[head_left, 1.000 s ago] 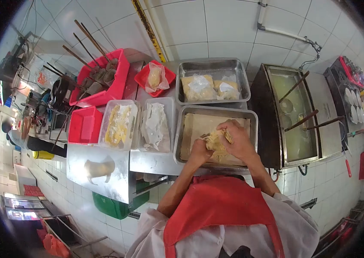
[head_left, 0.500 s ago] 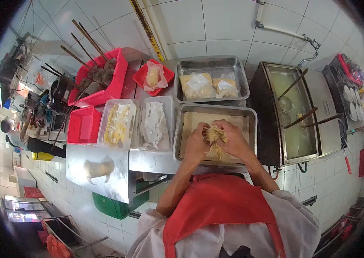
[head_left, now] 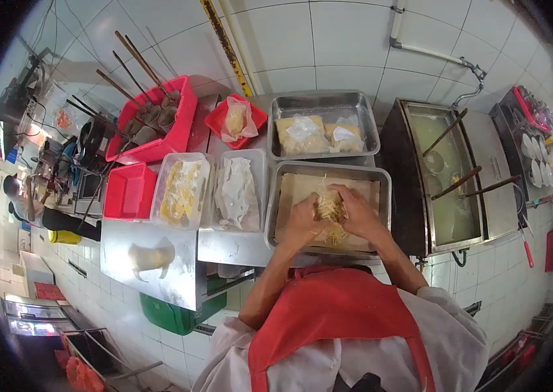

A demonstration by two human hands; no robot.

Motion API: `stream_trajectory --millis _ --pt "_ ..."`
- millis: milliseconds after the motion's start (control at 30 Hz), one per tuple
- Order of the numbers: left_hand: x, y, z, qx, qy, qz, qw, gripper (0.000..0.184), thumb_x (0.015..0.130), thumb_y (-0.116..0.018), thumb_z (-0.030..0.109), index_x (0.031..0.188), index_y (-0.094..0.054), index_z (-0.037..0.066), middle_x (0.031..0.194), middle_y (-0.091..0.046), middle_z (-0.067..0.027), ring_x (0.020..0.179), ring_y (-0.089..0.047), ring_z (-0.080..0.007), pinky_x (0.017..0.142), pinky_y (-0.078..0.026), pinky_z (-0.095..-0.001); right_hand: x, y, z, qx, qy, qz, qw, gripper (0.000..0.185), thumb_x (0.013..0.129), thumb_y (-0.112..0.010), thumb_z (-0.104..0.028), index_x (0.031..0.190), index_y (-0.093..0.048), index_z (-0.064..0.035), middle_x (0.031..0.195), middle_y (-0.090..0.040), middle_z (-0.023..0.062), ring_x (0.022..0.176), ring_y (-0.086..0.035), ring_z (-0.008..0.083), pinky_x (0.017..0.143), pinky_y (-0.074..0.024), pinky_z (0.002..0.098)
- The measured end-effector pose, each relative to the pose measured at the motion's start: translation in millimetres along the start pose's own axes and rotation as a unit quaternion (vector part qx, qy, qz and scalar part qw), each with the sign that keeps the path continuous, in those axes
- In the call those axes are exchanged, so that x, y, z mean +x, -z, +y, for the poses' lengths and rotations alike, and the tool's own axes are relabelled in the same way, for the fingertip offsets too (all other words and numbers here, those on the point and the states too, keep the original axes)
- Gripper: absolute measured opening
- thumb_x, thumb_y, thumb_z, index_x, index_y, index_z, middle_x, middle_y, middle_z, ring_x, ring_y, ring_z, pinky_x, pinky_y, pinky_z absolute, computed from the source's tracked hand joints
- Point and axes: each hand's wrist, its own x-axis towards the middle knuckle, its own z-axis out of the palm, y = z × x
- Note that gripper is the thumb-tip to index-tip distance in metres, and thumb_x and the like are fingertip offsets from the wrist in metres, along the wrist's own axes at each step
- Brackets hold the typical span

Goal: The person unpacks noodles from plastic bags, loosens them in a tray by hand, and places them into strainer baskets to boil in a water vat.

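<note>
My left hand (head_left: 302, 223) and my right hand (head_left: 359, 212) cup a bundle of thin yellow noodles (head_left: 330, 207) from both sides, fingers curved around it. Some strands hang below toward the bottom of a lined metal tray (head_left: 387, 196). Behind it, a second metal tray (head_left: 374, 130) holds two bags of yellow noodles (head_left: 300, 135). Left of my hands stand a clear tub with a white floury sheet (head_left: 236, 193) and another with yellow, flour-dusted food (head_left: 180, 191).
At the left are an empty red bin (head_left: 129, 191), a red crate (head_left: 185, 124) with long-handled strainers and a small red basket (head_left: 257, 114). A cooker vat (head_left: 446, 189) with handles across it stands at the right. A person (head_left: 25, 206) stands far left.
Both hands have drawn in around the noodle bundle, my left from lower down. The bundle looks more gathered, with strands sticking up. The distant person has shifted slightly.
</note>
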Motion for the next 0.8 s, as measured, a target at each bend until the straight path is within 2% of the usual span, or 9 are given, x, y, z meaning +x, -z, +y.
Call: stream_trajectory --millis 67,133,200,333,433,567,633,700,800 --pt "1 5 16 0.024 0.033 0.006 0.999 0.042 0.064 -0.071 0.009 0.1 -0.05 0.001 0.082 -0.06 -0.0165 0.078 -0.059 -0.0329 0.07 -0.046 -0.0385 7 0 8 -0.002 -0.037 -0.037 0.999 0.058 0.068 -0.061 0.001 0.122 -0.043 -0.0084 0.102 -0.055 0.017 0.097 -0.054 0.033 0.084 -0.0429 0.0416" --pt "-9 1 14 0.051 0.076 -0.003 0.996 0.041 0.067 -0.071 0.009 0.101 -0.05 0.002 0.085 -0.06 -0.0148 0.081 -0.06 -0.0269 0.073 -0.047 -0.0355 9 4 -2 0.093 0.099 0.066 0.988 0.06 0.067 -0.062 0.002 0.123 -0.042 -0.0093 0.099 -0.055 0.0161 0.094 -0.054 0.0322 0.082 -0.0433 0.0401" --pt "-6 -8 -4 -0.058 0.098 -0.017 0.993 0.044 0.067 -0.07 0.007 0.105 -0.048 0.003 0.087 -0.062 -0.0144 0.081 -0.061 -0.026 0.071 -0.047 -0.0348 8 11 -4 0.094 0.084 0.039 0.991 0.058 0.067 -0.061 0.002 0.122 -0.044 -0.0084 0.1 -0.055 0.0155 0.095 -0.054 0.0298 0.084 -0.0428 0.0375" --pt "0 12 27 -0.074 -0.004 0.034 0.997 0.046 0.066 -0.071 0.005 0.106 -0.048 0.005 0.087 -0.062 -0.0134 0.081 -0.061 -0.0271 0.07 -0.047 -0.0355 6 9 -5 0.153 -0.012 -0.048 0.987 0.056 0.067 -0.06 0.004 0.12 -0.047 -0.0061 0.105 -0.055 0.0134 0.097 -0.053 0.0256 0.087 -0.0417 0.0333" --pt "-10 -3 2 0.025 0.08 -0.013 0.996 0.049 0.066 -0.071 0.006 0.109 -0.046 0.006 0.092 -0.06 -0.0122 0.083 -0.06 -0.0296 0.072 -0.047 -0.0357 8 8 -1 0.173 0.092 0.062 0.979 0.057 0.066 -0.061 0.004 0.12 -0.047 -0.0061 0.105 -0.055 0.012 0.096 -0.054 0.0235 0.088 -0.041 0.0323" --pt "-4 13 27 0.007 0.036 0.015 0.999 0.052 0.067 -0.07 0.006 0.113 -0.045 0.007 0.094 -0.061 -0.0139 0.085 -0.06 -0.0324 0.075 -0.047 -0.0358 3 7 0 0.128 0.068 0.07 0.987 0.059 0.065 -0.061 0.005 0.12 -0.046 -0.0064 0.104 -0.055 0.0106 0.096 -0.054 0.0214 0.089 -0.0401 0.0312" --pt "-3 12 33 0.015 -0.013 0.047 0.999 0.053 0.067 -0.069 0.006 0.114 -0.045 0.007 0.095 -0.061 -0.0144 0.087 -0.06 -0.0331 0.076 -0.047 -0.0361 5 10 -2 0.196 -0.013 -0.028 0.98 0.06 0.064 -0.061 0.005 0.121 -0.045 -0.0062 0.104 -0.055 0.0114 0.096 -0.054 0.0223 0.092 -0.0394 0.0307" --pt "-9 0 15 0.162 0.005 0.046 0.986 0.049 0.066 -0.065 0.006 0.112 -0.047 0.007 0.083 -0.06 -0.016 0.083 -0.059 -0.0332 0.073 -0.046 -0.0392 10 13 -1 0.199 0.055 0.018 0.978 0.063 0.063 -0.06 0.005 0.123 -0.044 -0.0065 0.103 -0.055 0.012 0.095 -0.054 0.0234 0.09 -0.0402 0.0307" --pt "-10 -7 -1 -0.004 0.058 -0.011 0.998 0.051 0.066 -0.065 0.005 0.113 -0.046 0.008 0.088 -0.059 -0.0157 0.086 -0.057 -0.0339 0.075 -0.046 -0.0388 9 14 -4 0.134 0.079 0.046 0.987 0.063 0.063 -0.061 0.004 0.123 -0.045 -0.007 0.097 -0.055 0.0146 0.091 -0.055 0.0284 0.087 -0.0421 0.0348"
